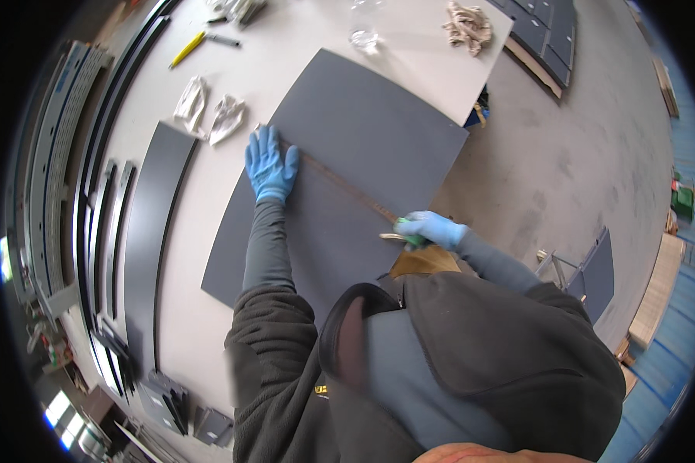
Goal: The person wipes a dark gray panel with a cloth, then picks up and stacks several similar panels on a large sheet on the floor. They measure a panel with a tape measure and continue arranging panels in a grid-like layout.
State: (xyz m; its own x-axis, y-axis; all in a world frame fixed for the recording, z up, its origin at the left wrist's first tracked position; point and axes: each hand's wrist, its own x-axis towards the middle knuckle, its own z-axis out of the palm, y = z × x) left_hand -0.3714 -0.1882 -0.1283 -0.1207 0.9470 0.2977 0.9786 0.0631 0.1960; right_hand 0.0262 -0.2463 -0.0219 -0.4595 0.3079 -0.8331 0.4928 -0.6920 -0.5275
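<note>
A large dark grey panel [378, 123] lies on the white table in front of me. My left hand [269, 166], in a blue glove, is flat on its left edge with the fingers stretched out and the thumb apart. From beside that hand a thin brownish strip [340, 183], like a tape blade, runs slantwise over the panel to my right hand. My right hand [432, 229], gloved in blue, is closed around the green case of a tape measure [411, 235] near the panel's near right side. A pale strap sticks out by the case; the fingers hide much of it.
Left of the panel lie a long dark board [158, 231] and narrow dark profiles [120, 239]. Crumpled white gloves [193, 106], a yellow cutter [186, 50], a clear bottle [364, 31] and a rag [468, 28] are on the table [297, 31]. Dark panels [544, 38] are stacked beyond.
</note>
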